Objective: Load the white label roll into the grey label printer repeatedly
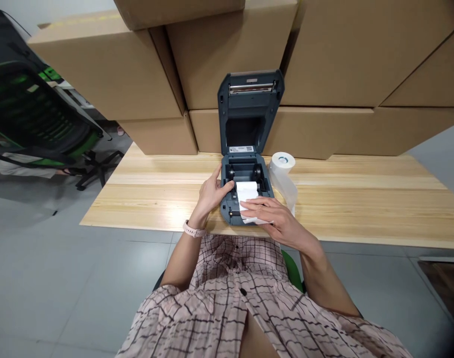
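In an opened printer point(230, 205), white paper point(246, 191), right fingers point(263, 208) extended across it, left fingers point(216, 174) spread against printer's side

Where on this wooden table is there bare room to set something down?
The widest bare patch of wooden table runs from the white roll and its trailing strip to the right edge, in front of the cardboard boxes. Another lies between the left hand and the left edge. The middle is crowded: open printer and right hand.

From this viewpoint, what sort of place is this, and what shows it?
Probably an office or packing area: stacked cardboard boxes, an open printer on a wooden table, and an office chair.
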### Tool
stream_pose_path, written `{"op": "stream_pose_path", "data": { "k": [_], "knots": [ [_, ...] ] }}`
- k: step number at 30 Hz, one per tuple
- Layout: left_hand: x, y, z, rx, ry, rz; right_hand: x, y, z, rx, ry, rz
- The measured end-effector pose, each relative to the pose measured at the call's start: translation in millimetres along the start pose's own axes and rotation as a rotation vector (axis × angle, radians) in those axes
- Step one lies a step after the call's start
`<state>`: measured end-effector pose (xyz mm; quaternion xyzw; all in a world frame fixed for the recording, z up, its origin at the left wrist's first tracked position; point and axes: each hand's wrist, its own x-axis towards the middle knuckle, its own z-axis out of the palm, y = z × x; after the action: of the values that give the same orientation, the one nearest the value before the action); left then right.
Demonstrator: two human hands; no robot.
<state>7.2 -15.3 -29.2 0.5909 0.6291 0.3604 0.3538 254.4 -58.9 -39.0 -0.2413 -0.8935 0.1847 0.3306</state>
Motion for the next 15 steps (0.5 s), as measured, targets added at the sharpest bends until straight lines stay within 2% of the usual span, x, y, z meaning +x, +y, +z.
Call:
{"op": "stream_pose_path", "data": {
  "k": [15],
  "knots": [
    [3.3, -8.5, 1.4, -0.025, -0.013, 0.032, -3.4, 3.1, 2.3, 0.02, -0.009, 0.015]
  ]
}}
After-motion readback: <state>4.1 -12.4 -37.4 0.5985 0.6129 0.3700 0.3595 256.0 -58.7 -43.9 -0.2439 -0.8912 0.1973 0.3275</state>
